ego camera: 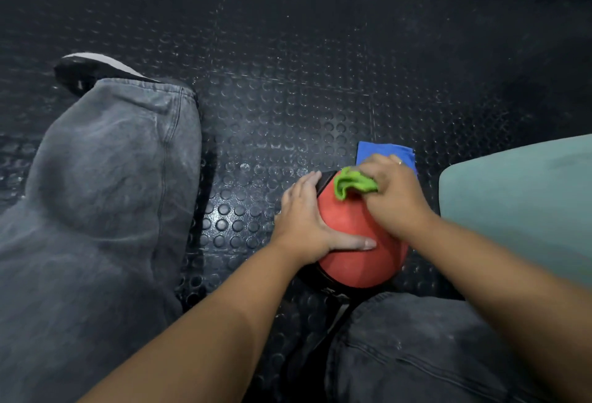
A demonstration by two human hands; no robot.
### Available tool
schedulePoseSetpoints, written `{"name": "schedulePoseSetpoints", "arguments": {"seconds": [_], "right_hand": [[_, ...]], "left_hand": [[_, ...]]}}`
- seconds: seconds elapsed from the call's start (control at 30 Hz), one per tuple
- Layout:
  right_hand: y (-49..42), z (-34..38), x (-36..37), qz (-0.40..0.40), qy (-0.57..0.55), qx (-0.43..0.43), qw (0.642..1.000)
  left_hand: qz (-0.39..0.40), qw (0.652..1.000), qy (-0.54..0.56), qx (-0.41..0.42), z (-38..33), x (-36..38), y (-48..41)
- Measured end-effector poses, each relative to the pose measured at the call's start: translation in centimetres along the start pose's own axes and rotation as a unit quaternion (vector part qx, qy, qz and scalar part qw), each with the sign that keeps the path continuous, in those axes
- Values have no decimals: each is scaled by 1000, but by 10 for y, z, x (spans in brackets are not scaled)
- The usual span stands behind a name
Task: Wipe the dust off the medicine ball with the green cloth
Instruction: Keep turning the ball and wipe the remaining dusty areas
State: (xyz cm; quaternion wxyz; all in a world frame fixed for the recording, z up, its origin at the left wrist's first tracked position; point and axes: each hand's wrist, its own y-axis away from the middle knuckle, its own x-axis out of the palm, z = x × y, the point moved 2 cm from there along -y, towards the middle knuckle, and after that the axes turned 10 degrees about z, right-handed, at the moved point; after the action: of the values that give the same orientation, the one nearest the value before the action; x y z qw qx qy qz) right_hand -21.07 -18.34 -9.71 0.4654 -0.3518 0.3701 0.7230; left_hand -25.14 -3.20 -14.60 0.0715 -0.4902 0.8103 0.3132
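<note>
Studded floor [288,98]: medicine ball [355,236] between hands, green cloth [352,183] atop

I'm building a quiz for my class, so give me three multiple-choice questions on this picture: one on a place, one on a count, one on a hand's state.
1. Where is the blue cloth?
A. on the floor beyond the ball
B. on a knee
C. draped over the ball

2. How many cloths show?
A. one
B. two
C. four

3. The left hand is:
A. gripping a cloth
B. lifted clear
C. flat against the ball

Answers:
1 A, it lies on the floor past the ball.
2 B, the green cloth in the right hand, plus the blue one.
3 C, straight fingers rest on the ball's side.
</note>
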Motion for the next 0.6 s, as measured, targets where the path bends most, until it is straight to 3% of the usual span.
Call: {"name": "schedulePoseSetpoints", "arguments": {"seconds": [0.07,0.17,0.27,0.37,0.47,0.53,0.6], "right_hand": [[21,16,2,46,-14,-99,994],[6,9,-3,50,-8,-133,990],[-33,-11,-4,14,-19,-33,999],[-61,-37,1,90,-89,116,985],[-71,-52,8,160,-103,199,961],[-70,-44,10,143,-109,190,965],[-54,-23,10,81,-72,110,988]], "left_hand": [[1,1000,-3,17,3,-3,-3],[-11,1000,16,-1,4,0,1],[-15,999,30,-7,2,1,1],[-9,999,38,-2,7,-1,5],[-17,999,45,13,14,1,7],[-21,998,56,10,18,-2,5],[-22,997,72,2,24,-5,2]]}}
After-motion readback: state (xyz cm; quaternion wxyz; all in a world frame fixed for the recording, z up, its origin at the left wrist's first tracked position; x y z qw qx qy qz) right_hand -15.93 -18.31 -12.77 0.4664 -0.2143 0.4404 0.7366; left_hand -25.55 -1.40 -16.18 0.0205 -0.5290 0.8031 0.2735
